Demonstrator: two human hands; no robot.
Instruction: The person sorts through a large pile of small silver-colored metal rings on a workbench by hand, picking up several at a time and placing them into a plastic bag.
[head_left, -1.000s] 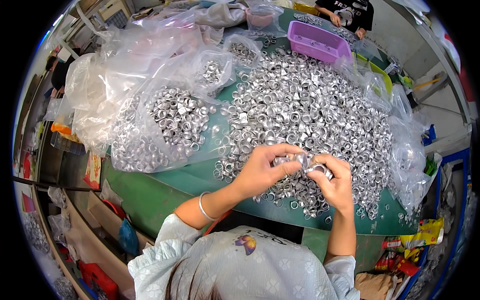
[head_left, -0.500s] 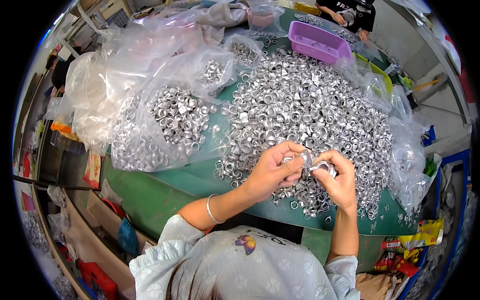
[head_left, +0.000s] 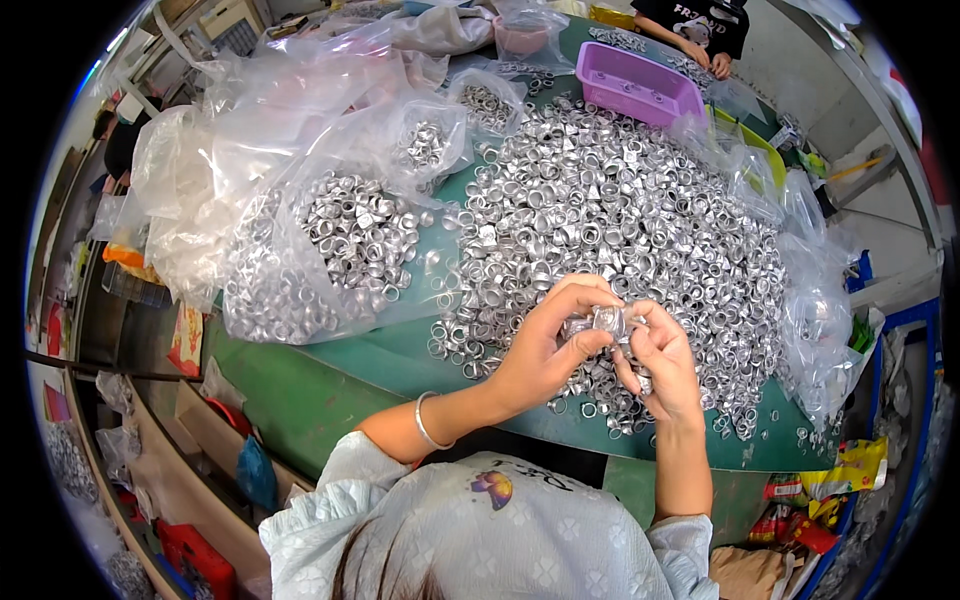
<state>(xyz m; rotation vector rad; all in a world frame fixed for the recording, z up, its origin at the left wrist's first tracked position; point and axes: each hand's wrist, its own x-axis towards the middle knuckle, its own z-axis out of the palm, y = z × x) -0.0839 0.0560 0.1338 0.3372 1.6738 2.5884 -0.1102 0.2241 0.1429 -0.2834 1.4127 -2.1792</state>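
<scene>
Both your hands meet over the ring heap.
Your left hand and right hand pinch one small silver piece between fingertips; its orientation is unclear.

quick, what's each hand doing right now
left hand: closed on a small stack of silver rings
right hand: closed on the same stack, fingers pinching it
</scene>
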